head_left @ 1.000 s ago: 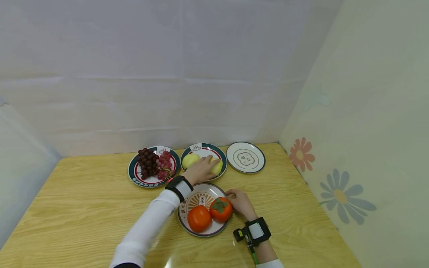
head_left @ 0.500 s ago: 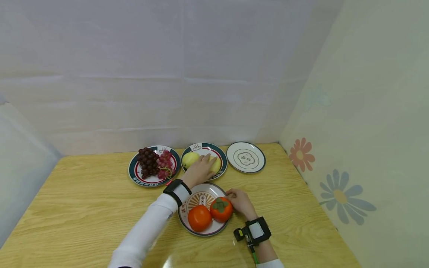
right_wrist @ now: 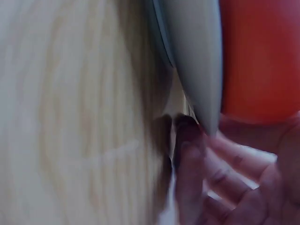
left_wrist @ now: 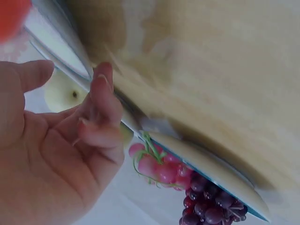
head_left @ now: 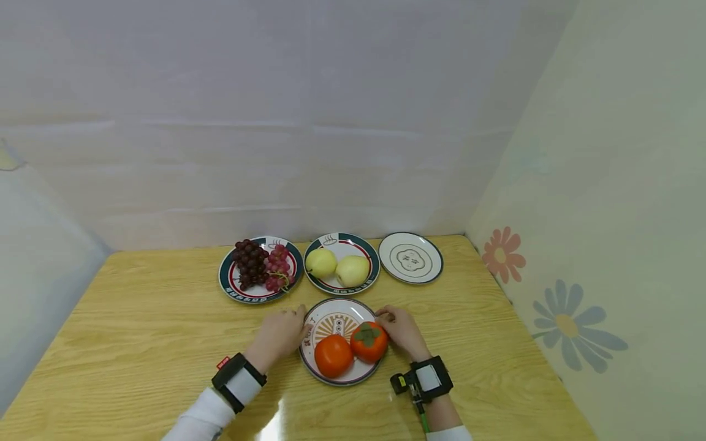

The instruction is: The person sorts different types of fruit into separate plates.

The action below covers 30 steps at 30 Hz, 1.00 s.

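Note:
Two orange-red persimmons sit on a round white plate [head_left: 322, 309] with a printed sunburst, near the table's middle. One persimmon [head_left: 333, 356] is at the left; the other persimmon [head_left: 368, 342] shows its green calyx. At the plate's right rim, my right hand [head_left: 401, 331] pinches the edge; the right wrist view shows fingers [right_wrist: 190, 159] beneath the rim. My left hand [head_left: 280, 334] is at the left rim. In the left wrist view, its thumb [left_wrist: 40, 75] stands apart from the bent fingers, with nothing gripped between them; whether it touches the rim is unclear.
Behind stand three plates: a green-rimmed plate [head_left: 228, 288] with dark grapes [head_left: 250, 262] and red grapes [head_left: 277, 266], another green-rimmed plate [head_left: 344, 245] with two yellow-green pears [head_left: 353, 271], and a bare white plate [head_left: 410, 258]. A wall runs along the table's back.
My left hand has let go of the right pear and come back toward me, to the left rim of the persimmon plate. My right hand has stayed at the right rim.

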Each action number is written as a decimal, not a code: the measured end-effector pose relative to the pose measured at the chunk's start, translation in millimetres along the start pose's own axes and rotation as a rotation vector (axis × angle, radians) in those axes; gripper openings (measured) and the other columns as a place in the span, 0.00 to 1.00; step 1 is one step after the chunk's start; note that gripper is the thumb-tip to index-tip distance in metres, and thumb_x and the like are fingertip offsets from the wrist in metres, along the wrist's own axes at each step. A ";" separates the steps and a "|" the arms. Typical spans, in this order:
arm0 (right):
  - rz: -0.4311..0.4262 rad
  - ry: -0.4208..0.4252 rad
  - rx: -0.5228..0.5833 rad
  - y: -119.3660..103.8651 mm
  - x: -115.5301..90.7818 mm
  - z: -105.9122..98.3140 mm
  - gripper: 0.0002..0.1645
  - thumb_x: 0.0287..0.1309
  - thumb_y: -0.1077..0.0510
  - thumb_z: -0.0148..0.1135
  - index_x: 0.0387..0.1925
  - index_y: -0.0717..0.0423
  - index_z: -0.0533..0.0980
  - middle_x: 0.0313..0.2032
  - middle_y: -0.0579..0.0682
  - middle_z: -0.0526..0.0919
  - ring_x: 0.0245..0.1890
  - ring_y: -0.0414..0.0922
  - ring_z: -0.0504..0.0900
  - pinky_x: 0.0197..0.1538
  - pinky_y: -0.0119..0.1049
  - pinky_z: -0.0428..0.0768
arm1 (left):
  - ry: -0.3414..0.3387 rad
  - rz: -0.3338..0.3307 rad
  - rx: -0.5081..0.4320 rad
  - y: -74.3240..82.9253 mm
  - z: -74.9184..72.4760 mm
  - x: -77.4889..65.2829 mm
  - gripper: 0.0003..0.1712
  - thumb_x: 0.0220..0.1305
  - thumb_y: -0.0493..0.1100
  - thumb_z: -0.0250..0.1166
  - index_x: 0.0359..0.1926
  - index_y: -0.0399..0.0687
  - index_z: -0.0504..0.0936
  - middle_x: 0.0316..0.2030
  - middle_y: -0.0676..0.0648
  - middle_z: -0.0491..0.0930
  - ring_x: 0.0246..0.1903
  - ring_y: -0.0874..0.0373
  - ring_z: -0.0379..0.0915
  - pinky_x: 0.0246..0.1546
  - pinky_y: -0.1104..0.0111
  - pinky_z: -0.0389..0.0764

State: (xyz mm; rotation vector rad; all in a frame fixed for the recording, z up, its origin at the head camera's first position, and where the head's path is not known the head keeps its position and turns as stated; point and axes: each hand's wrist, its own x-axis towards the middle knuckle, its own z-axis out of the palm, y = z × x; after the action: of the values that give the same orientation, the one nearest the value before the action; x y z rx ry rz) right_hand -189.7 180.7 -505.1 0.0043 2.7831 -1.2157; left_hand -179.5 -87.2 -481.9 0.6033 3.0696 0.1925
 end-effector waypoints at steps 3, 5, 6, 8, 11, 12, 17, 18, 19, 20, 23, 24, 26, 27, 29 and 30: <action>-0.128 0.005 0.026 -4.0 -4.7 -9.1 0.15 0.57 0.56 0.59 0.46 0.56 0.77 0.40 0.51 0.80 0.37 0.42 0.78 0.40 0.36 0.77 | -0.043 0.018 -0.011 5.6 3.5 -8.3 0.31 0.60 0.51 0.59 0.57 0.33 0.69 0.34 0.38 0.82 0.34 0.45 0.79 0.31 0.55 0.78; -0.225 -0.056 0.029 -8.9 -10.4 -16.1 0.22 0.57 0.52 0.60 0.52 0.56 0.73 0.47 0.53 0.78 0.43 0.46 0.77 0.46 0.42 0.77 | -0.038 0.034 -0.005 8.1 6.2 -11.5 0.32 0.59 0.49 0.61 0.57 0.31 0.69 0.32 0.38 0.82 0.32 0.46 0.79 0.30 0.56 0.78; -0.266 -0.108 0.029 -11.6 -13.6 -19.3 0.26 0.56 0.50 0.60 0.55 0.55 0.71 0.51 0.53 0.76 0.47 0.48 0.76 0.49 0.45 0.76 | -0.033 0.036 -0.009 9.3 7.1 -12.7 0.32 0.58 0.48 0.61 0.57 0.30 0.68 0.31 0.39 0.81 0.32 0.46 0.79 0.30 0.57 0.78; -0.334 -0.213 -0.021 -17.9 -20.6 -24.2 0.34 0.54 0.44 0.61 0.60 0.52 0.67 0.57 0.52 0.71 0.53 0.50 0.73 0.53 0.49 0.74 | -0.019 0.036 -0.009 10.8 8.3 -14.3 0.32 0.57 0.47 0.62 0.57 0.29 0.69 0.29 0.39 0.81 0.31 0.46 0.79 0.30 0.58 0.79; -0.388 -0.331 -0.133 -25.5 -31.0 -26.7 0.43 0.47 0.38 0.65 0.63 0.47 0.63 0.62 0.52 0.65 0.58 0.51 0.68 0.57 0.50 0.71 | -0.010 0.029 -0.020 11.9 9.1 -15.2 0.32 0.57 0.46 0.63 0.56 0.28 0.69 0.29 0.38 0.82 0.33 0.45 0.79 0.31 0.58 0.79; -0.401 -0.352 -0.176 -27.5 -34.0 -26.4 0.45 0.45 0.38 0.66 0.64 0.45 0.62 0.62 0.52 0.64 0.59 0.51 0.67 0.57 0.50 0.71 | -0.014 0.024 -0.026 12.1 9.1 -15.2 0.32 0.57 0.46 0.63 0.56 0.28 0.69 0.30 0.38 0.82 0.34 0.45 0.79 0.31 0.58 0.79; -0.429 -0.336 -0.335 -31.0 -41.9 -20.4 0.42 0.42 0.43 0.70 0.61 0.44 0.66 0.61 0.50 0.64 0.58 0.51 0.67 0.53 0.48 0.75 | -0.034 0.017 -0.041 11.9 8.6 -15.2 0.32 0.58 0.47 0.62 0.57 0.28 0.68 0.32 0.38 0.82 0.36 0.45 0.79 0.33 0.57 0.79; -0.431 -0.322 -0.354 -30.9 -41.7 -19.2 0.41 0.42 0.44 0.70 0.60 0.44 0.67 0.61 0.50 0.65 0.57 0.50 0.68 0.52 0.47 0.76 | -0.037 0.015 -0.044 11.7 8.2 -15.3 0.33 0.58 0.47 0.62 0.58 0.28 0.68 0.32 0.38 0.82 0.36 0.45 0.79 0.33 0.57 0.79; -0.432 -0.310 -0.365 -30.7 -40.8 -18.6 0.39 0.42 0.44 0.70 0.59 0.44 0.68 0.60 0.49 0.65 0.57 0.50 0.68 0.52 0.46 0.76 | -0.039 0.015 -0.047 11.6 7.6 -15.4 0.33 0.58 0.47 0.62 0.58 0.28 0.68 0.32 0.38 0.82 0.36 0.45 0.79 0.33 0.57 0.79; -0.431 -0.298 -0.375 -30.3 -39.0 -18.8 0.37 0.42 0.44 0.70 0.57 0.44 0.70 0.59 0.49 0.66 0.55 0.49 0.69 0.51 0.45 0.77 | -0.040 0.014 -0.051 11.4 7.4 -15.4 0.33 0.58 0.47 0.62 0.58 0.28 0.68 0.32 0.38 0.82 0.35 0.45 0.79 0.32 0.57 0.79; -0.415 -0.242 -0.360 -27.8 -28.2 -26.0 0.35 0.40 0.44 0.71 0.54 0.42 0.72 0.58 0.48 0.68 0.53 0.48 0.71 0.49 0.44 0.77 | -0.047 0.014 -0.055 10.8 6.9 -14.9 0.32 0.58 0.47 0.62 0.58 0.29 0.68 0.32 0.38 0.82 0.36 0.45 0.79 0.32 0.57 0.79; -0.406 -0.209 -0.349 -27.1 -22.4 -31.3 0.35 0.39 0.44 0.72 0.53 0.42 0.72 0.58 0.49 0.68 0.52 0.48 0.72 0.48 0.44 0.77 | -0.050 0.015 -0.057 10.9 6.6 -14.5 0.32 0.58 0.47 0.62 0.58 0.29 0.68 0.33 0.38 0.82 0.36 0.45 0.79 0.32 0.57 0.79; -0.390 -0.111 -0.332 -24.1 -6.5 -45.5 0.36 0.38 0.44 0.73 0.52 0.43 0.72 0.57 0.50 0.69 0.51 0.50 0.73 0.47 0.46 0.77 | -0.057 0.016 -0.063 10.7 6.8 -13.7 0.32 0.58 0.47 0.62 0.58 0.29 0.68 0.33 0.38 0.82 0.37 0.45 0.79 0.32 0.57 0.79; -0.382 -0.051 -0.322 -22.1 2.9 -54.0 0.36 0.38 0.45 0.73 0.53 0.44 0.72 0.57 0.52 0.70 0.51 0.52 0.73 0.48 0.47 0.77 | -0.062 0.017 -0.065 10.7 6.7 -13.4 0.32 0.59 0.47 0.62 0.58 0.29 0.68 0.34 0.38 0.82 0.37 0.45 0.79 0.33 0.57 0.79; -0.367 0.081 -0.317 -14.1 25.6 -70.5 0.37 0.38 0.47 0.73 0.53 0.48 0.72 0.56 0.55 0.70 0.50 0.54 0.73 0.47 0.50 0.77 | -0.067 0.022 -0.066 10.5 7.3 -12.9 0.32 0.59 0.47 0.61 0.58 0.29 0.68 0.33 0.38 0.82 0.37 0.45 0.79 0.33 0.57 0.79; -0.359 0.139 -0.305 -9.6 37.2 -78.5 0.37 0.38 0.49 0.74 0.53 0.51 0.72 0.55 0.57 0.71 0.50 0.56 0.73 0.48 0.52 0.77 | -0.070 0.024 -0.069 10.5 7.5 -12.7 0.32 0.59 0.47 0.61 0.58 0.29 0.68 0.33 0.38 0.82 0.37 0.45 0.79 0.33 0.57 0.79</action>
State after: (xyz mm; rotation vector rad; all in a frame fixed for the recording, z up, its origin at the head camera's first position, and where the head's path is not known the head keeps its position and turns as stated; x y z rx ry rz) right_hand -234.5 230.1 -448.6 -0.4696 3.1602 -0.8585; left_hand -163.5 -81.4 -488.2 0.6296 2.9763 0.2701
